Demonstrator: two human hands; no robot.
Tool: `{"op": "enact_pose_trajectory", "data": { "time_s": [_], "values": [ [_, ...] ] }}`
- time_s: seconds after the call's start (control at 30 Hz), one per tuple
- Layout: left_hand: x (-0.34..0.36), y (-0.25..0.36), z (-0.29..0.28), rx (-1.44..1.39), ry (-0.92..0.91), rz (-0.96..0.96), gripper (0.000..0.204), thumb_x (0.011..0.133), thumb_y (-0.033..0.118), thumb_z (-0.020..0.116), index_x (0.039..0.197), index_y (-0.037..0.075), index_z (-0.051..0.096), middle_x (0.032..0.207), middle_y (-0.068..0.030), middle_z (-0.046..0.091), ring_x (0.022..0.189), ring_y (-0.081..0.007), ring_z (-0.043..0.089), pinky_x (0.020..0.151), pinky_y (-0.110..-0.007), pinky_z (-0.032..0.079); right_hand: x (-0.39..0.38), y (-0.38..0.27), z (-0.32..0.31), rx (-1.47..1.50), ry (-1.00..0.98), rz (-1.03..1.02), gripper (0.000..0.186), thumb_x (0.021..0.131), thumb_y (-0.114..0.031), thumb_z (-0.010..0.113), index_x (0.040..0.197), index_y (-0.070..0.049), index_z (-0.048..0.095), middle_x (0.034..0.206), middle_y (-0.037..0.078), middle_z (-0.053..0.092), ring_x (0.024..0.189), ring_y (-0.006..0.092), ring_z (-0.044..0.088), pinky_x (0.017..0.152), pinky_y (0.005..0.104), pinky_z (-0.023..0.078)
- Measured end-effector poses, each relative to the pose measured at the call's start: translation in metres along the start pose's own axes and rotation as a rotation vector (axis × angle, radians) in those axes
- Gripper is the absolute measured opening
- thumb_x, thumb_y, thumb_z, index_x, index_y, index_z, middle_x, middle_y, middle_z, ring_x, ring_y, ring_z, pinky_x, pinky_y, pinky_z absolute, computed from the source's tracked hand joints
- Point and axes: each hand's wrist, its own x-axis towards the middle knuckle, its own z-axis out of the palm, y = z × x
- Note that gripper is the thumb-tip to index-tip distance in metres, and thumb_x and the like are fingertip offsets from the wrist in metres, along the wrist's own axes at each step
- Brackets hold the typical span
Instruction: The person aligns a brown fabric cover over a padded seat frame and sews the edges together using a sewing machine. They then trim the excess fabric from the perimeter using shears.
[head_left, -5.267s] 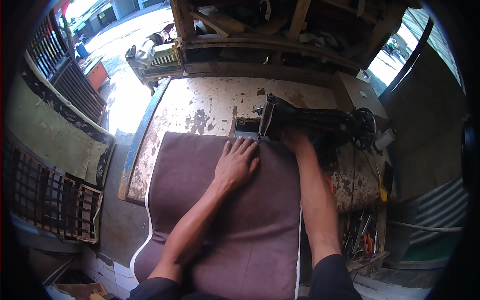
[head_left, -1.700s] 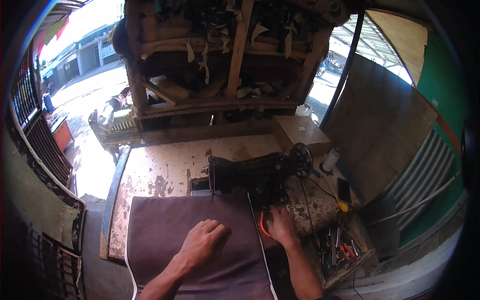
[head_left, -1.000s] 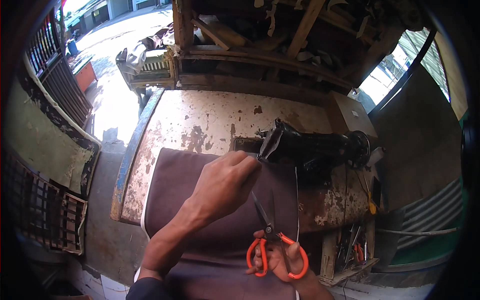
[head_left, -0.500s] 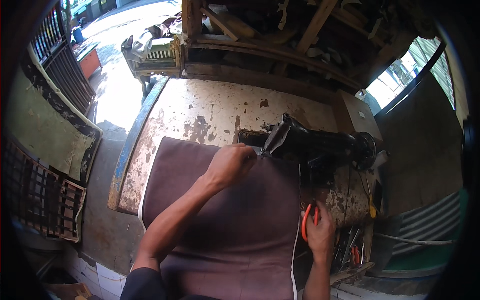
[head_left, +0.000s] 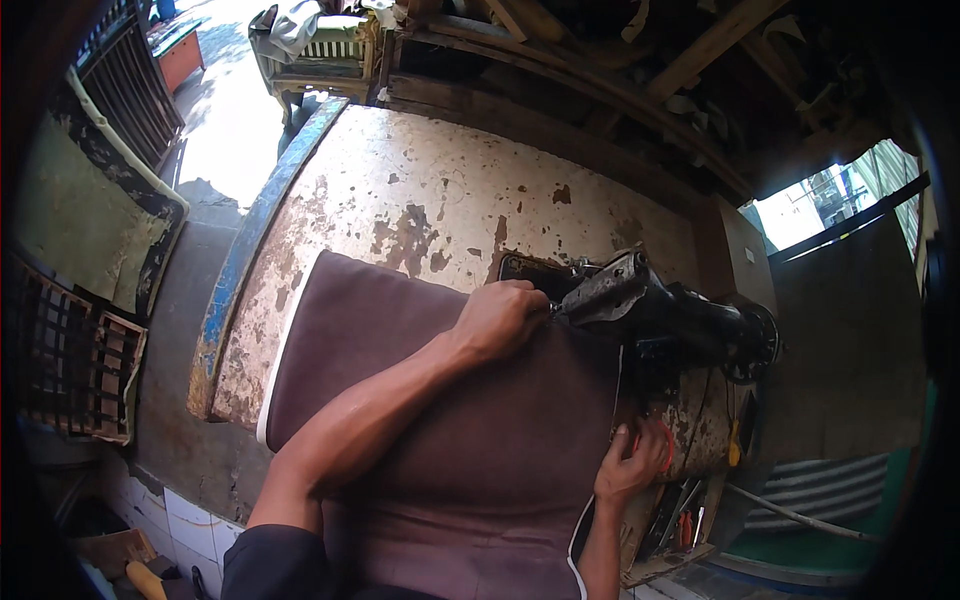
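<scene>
My left hand (head_left: 505, 318) is curled beside the needle end of the black sewing machine (head_left: 680, 320) on the cloth's upper edge; what its fingertips hold is hidden. Brown cloth (head_left: 420, 470) with white edging lies over the table's front and drapes toward me, its far end at the machine. At the cloth's right edge, my right hand (head_left: 632, 460) has bent fingers on orange-handled scissors (head_left: 667, 450), which are mostly hidden under it.
The worn tabletop (head_left: 420, 170) has a blue edge strip. A wooden rack (head_left: 620, 70) stands behind it, a yellow-handled tool (head_left: 735, 440) lies at right, and a tool tray (head_left: 680, 525) sits below. Framed panels (head_left: 100, 200) lean at left.
My right hand lifted the scissors over the cloth, then moved them back right beside the machine, lower down. My left hand stays by the needle, curled. The view has tilted.
</scene>
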Motion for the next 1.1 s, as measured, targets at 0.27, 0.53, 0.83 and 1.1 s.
{"op": "enact_pose_trajectory", "data": {
  "time_s": [0.27,0.53,0.83,1.1],
  "values": [
    [0.0000,-0.0036,-0.0060,-0.090,-0.009,0.014,0.019,0.092,0.015,0.071,0.106,0.002,0.077,0.099,-0.0160,0.072,0.097,-0.0374,0.071,0.086,-0.047,0.058,-0.0033,0.0042,-0.0011,0.026,-0.076,0.059,0.029,0.097,-0.015,0.067,0.120,0.003,0.068,0.131,0.022,0.064,0.130,0.0418,0.056,0.112,0.0525,0.042],
    [0.0006,-0.0028,-0.0068,-0.108,-0.014,-0.005,0.021,0.092,0.014,0.072,0.108,0.002,0.076,0.100,-0.0168,0.071,0.097,-0.0382,0.071,0.087,-0.047,0.058,-0.0024,0.0032,0.0016,0.037,-0.079,0.082,0.030,0.096,-0.018,0.068,0.118,0.003,0.071,0.131,0.021,0.063,0.126,0.0413,0.058,0.109,0.0533,0.043],
    [0.0009,-0.0027,-0.0053,-0.103,-0.023,-0.031,0.020,0.091,0.014,0.071,0.107,0.003,0.076,0.100,-0.0173,0.071,0.097,-0.0392,0.071,0.087,-0.048,0.057,-0.0010,-0.0014,-0.0008,0.041,-0.086,0.104,0.029,0.096,-0.017,0.068,0.117,0.002,0.071,0.131,0.022,0.063,0.128,0.0411,0.057,0.110,0.0518,0.043],
    [0.0017,-0.0038,-0.0049,-0.103,-0.022,-0.026,0.019,0.091,0.015,0.071,0.104,0.003,0.075,0.100,-0.0173,0.071,0.096,-0.0393,0.071,0.085,-0.048,0.057,0.0000,-0.0030,-0.0014,0.025,-0.079,0.093,0.028,0.095,-0.016,0.068,0.117,0.002,0.071,0.131,0.022,0.064,0.128,0.0414,0.057,0.111,0.0514,0.042]
  ]
}}
